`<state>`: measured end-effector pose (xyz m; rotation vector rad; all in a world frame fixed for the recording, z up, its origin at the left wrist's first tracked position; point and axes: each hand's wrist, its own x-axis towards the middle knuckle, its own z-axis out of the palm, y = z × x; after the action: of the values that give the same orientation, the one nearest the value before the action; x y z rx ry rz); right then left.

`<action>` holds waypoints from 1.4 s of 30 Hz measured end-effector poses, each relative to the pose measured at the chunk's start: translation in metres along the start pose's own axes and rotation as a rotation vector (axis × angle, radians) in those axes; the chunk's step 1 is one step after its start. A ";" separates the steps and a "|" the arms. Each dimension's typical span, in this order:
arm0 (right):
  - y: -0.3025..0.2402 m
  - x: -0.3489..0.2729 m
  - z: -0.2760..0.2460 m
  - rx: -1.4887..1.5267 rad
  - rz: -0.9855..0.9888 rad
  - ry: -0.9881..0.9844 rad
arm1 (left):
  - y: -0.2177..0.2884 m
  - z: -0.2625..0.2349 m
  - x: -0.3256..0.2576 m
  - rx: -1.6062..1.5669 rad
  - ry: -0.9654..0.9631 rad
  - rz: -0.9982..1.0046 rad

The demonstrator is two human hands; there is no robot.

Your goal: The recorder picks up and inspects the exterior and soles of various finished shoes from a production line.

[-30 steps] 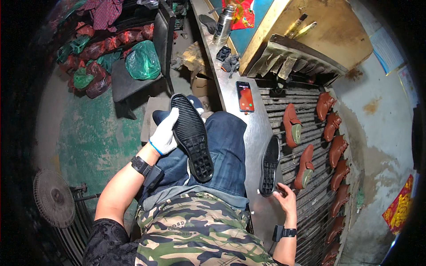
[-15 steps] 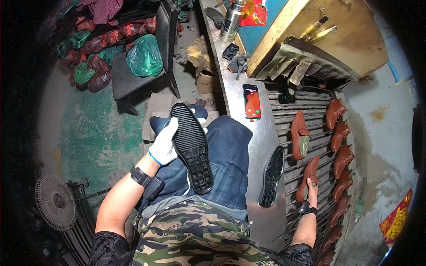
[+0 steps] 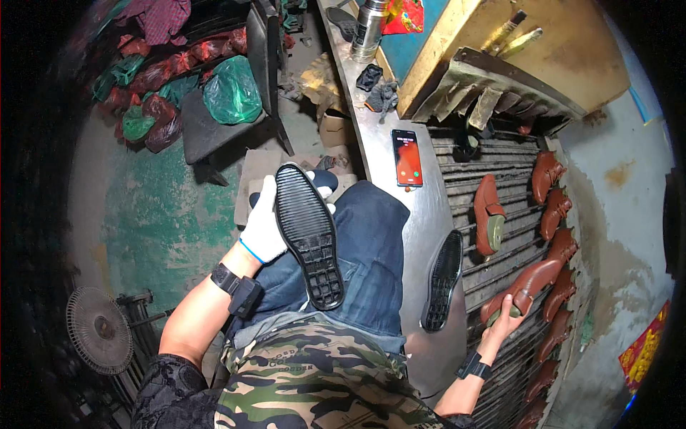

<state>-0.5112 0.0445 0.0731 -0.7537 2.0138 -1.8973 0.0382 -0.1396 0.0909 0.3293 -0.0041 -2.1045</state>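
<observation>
In a white glove, my left hand (image 3: 263, 225) grips a black ridged shoe sole (image 3: 309, 236) by its left edge, above my thighs. Its tread faces up. My bare right hand (image 3: 506, 319) is closed round the heel end of a brown leather shoe upper (image 3: 532, 284), held tilted above the slatted rack (image 3: 468, 282). A green last shows in its heel. Another brown shoe upper (image 3: 487, 207) with a green last lies on the slats farther off. A second black sole (image 3: 443, 282) rests on the metal bench (image 3: 421, 225), between my thigh and the rack.
Several brown shoes (image 3: 555, 213) line the rack's right side. On the bench are a phone (image 3: 407, 159), dark gloves (image 3: 382, 96) and a steel flask (image 3: 368, 32). A wooden cabinet (image 3: 572, 57) stands beyond the rack. At left are a chair (image 3: 214, 136) with a green bag and a fan (image 3: 100, 329).
My right hand has lifted the brown shoe upper off the slats, turning it so its toe points up and to the right. The left hand keeps hold of the sole, nearly unmoved.
</observation>
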 end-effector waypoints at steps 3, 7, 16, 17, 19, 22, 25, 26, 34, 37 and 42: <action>-0.030 -0.034 0.022 0.282 0.123 -0.057 | -0.001 0.021 0.001 -0.022 0.078 0.047; -0.060 -0.076 0.079 0.663 0.320 -0.407 | -0.003 0.066 0.001 0.060 -0.086 -0.017; -0.085 -0.155 0.204 0.521 0.426 -0.777 | 0.004 0.048 0.036 0.329 -0.124 -0.068; -0.096 -0.168 0.217 0.546 0.368 -0.811 | 0.002 0.046 0.033 0.320 -0.124 -0.071; -0.080 -0.173 0.233 0.510 0.170 -0.950 | 0.004 0.047 0.034 0.255 -0.130 -0.049; -0.101 -0.190 0.238 0.339 0.089 -0.988 | 0.002 0.058 0.025 0.263 -0.134 -0.035; -0.106 -0.199 0.243 0.322 0.030 -1.085 | 0.014 0.067 0.020 0.294 -0.113 0.017; -0.111 -0.200 0.243 0.270 0.014 -1.112 | 0.013 0.071 0.017 0.369 -0.077 0.087; -0.115 -0.207 0.234 0.269 0.051 -1.197 | 0.008 0.086 0.011 0.753 -0.177 0.228; -0.115 -0.209 0.235 0.270 0.055 -1.200 | 0.007 0.089 0.010 0.794 -0.195 0.241; -0.119 -0.210 0.237 0.254 0.023 -1.223 | 0.006 0.098 0.004 0.842 -0.180 0.225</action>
<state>-0.1898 -0.0424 0.1342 -1.3334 0.9736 -1.0991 0.0181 -0.1592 0.1854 0.5965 -1.0030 -1.8051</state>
